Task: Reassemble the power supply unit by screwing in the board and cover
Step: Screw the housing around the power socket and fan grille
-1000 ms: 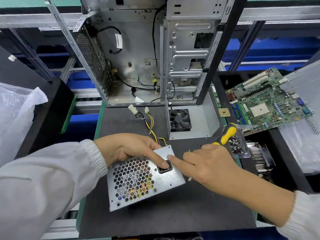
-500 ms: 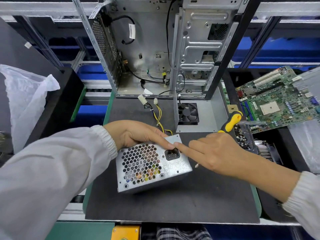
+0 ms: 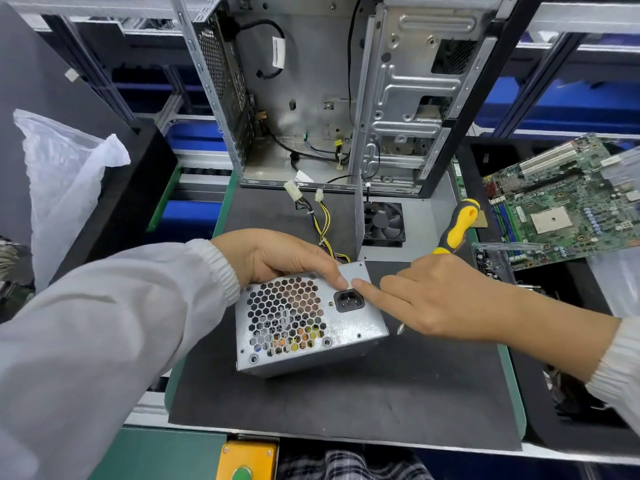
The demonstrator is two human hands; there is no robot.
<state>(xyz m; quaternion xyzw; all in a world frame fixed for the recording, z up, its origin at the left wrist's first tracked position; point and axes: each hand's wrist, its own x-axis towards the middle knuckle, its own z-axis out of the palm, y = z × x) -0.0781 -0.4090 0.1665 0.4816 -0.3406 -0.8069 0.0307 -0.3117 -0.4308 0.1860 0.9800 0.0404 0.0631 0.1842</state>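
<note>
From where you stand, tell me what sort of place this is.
Probably a computer repair or assembly workbench: an open computer case stands on a black mat, a bare circuit board lies to the right, and a power supply sits in front.

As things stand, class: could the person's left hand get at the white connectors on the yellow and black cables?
Probably yes. The left hand rests on the power supply unit; the white connectors lie on open mat just beyond it, nothing between.
</note>
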